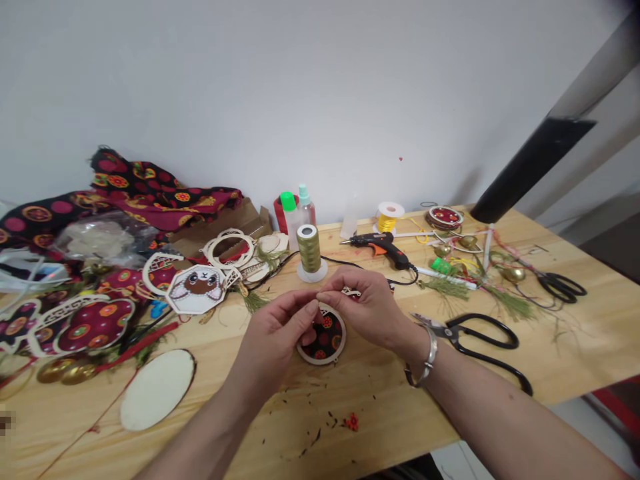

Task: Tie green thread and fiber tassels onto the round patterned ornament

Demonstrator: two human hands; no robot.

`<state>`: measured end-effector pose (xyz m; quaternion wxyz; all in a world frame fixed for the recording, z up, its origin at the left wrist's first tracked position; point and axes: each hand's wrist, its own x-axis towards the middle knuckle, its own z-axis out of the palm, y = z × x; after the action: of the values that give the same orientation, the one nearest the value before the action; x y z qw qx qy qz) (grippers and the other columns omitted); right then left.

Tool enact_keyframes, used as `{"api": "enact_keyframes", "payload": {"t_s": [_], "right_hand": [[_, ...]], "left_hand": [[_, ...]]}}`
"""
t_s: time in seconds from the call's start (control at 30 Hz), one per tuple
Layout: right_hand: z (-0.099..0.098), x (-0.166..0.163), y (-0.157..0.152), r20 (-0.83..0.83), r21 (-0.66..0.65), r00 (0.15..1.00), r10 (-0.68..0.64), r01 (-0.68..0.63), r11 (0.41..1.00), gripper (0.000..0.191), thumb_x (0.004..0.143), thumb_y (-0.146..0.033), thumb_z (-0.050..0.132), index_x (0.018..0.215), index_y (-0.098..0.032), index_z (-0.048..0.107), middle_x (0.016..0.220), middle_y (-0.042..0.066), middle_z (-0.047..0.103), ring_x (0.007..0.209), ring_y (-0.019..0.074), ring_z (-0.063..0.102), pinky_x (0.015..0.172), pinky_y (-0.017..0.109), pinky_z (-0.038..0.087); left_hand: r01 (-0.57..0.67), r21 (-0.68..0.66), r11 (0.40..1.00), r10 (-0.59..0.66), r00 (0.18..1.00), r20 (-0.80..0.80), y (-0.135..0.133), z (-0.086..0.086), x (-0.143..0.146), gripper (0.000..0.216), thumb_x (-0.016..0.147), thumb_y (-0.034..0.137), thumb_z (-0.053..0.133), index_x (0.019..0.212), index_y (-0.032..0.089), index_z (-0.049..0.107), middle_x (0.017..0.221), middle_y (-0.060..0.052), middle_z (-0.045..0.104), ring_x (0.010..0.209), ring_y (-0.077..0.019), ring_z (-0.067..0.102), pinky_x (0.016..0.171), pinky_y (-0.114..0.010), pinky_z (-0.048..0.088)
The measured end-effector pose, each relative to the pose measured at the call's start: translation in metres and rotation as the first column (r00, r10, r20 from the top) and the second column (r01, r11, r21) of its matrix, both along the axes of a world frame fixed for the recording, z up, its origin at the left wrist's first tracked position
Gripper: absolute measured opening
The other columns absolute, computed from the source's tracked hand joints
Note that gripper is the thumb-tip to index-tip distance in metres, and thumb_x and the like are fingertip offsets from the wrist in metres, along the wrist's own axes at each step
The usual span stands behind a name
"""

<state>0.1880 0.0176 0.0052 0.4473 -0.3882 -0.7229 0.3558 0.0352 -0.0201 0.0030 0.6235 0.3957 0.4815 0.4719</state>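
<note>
Both hands met at the middle of the table [350, 400], fingertips drawn together in a pinch. The left hand [280, 333] and right hand [370, 310] were closed on something at their meeting point, too small to identify. Directly beneath them lay the round ornament [323, 343], a wooden ring framing dark fabric with red and yellow dots. Its upper edge was covered by the fingers, and whether it rested on the table or was lifted slightly could not be determined. A metal bracelet [425, 360] sat on the right wrist.

Just behind the hands stood a spool of olive-gold thread [309, 248]. To its right lay a black and orange glue gun [383, 245], with a reel of yellow cord [389, 217] beyond it. Large black scissors [480, 337] lay near the right forearm, and a smaller pair [560, 285] lay well apart toward the far right edge.

To the left were an octagonal sheep plaque [197, 289] and a plain oval wooden disc [157, 389]. Patterned cloth [150, 187] was heaped against the wall. A small red bead [353, 421] and dark scraps lay between the forearms.
</note>
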Motion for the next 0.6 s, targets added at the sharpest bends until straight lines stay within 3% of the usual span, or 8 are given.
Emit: {"api": "enact_keyframes", "payload": {"t_s": [0.17,0.4,0.6], "right_hand": [[-0.001,0.000,0.001,-0.013,0.013,1.000,-0.005,0.005,1.000,0.014,0.077,-0.022,0.061,0.065,-0.015,0.062,0.064,0.001,0.061,0.061,0.0114,0.054,0.061,0.024,0.043],[-0.002,0.000,0.002,-0.022,0.010,1.000,-0.008,0.008,1.000,0.015,0.077,-0.023,0.061,0.064,-0.016,0.061,0.064,0.001,0.062,0.061,0.0111,0.054,0.060,0.023,0.043],[-0.004,-0.001,0.001,-0.014,0.008,1.000,-0.022,0.022,1.000,0.016,0.077,-0.023,0.061,0.062,-0.015,0.060,0.062,0.000,0.060,0.060,0.0107,0.053,0.060,0.023,0.042]], "left_hand": [[-0.128,-0.028,0.991,0.122,0.981,-0.148,-0.001,-0.001,-0.001,0.025,0.065,0.034,0.072,0.085,0.018,0.073,0.075,-0.003,0.069,0.064,-0.0121,0.057,0.055,-0.019,0.044],[-0.106,0.058,0.993,0.117,0.966,-0.229,-0.001,-0.002,-0.003,0.025,0.067,0.034,0.071,0.087,0.019,0.074,0.070,-0.002,0.071,0.053,-0.0093,0.053,0.049,-0.018,0.041],[-0.116,0.171,0.979,0.184,0.860,-0.476,-0.003,0.009,0.000,0.017,0.066,0.032,0.071,0.082,0.025,0.075,0.080,-0.001,0.075,0.071,-0.0181,0.064,0.066,-0.025,0.049]]}}
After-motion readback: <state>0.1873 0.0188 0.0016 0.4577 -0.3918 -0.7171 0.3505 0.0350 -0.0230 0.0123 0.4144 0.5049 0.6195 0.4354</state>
